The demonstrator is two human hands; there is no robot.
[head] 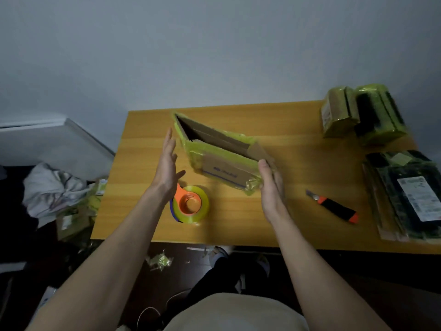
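Two bare forearms reach up from the bottom edge. The left hand (167,168), flat with fingers straight, hovers over a tape roll (191,206), just left of the cardboard box (222,161) at centre frame. The right hand (272,185) grips the box's right end. A utility knife (331,206) lies to the right, with wrapped packages (362,113) at upper right.

We read this as a room in a home, used as a parcel packing spot. Evidence: small wooden table (286,139) pushed against a bare wall (214,56), tape roll (191,206), box cutter (334,206), cardboard box (222,168) wrapped in yellow tape, taped parcels (362,113) stacked at the far corner, labelled flat packs (405,194) beside them. Home side: heap of clothes (52,187) on the floor, tape scraps (161,260) under the table. We see no shelving or shop fittings.
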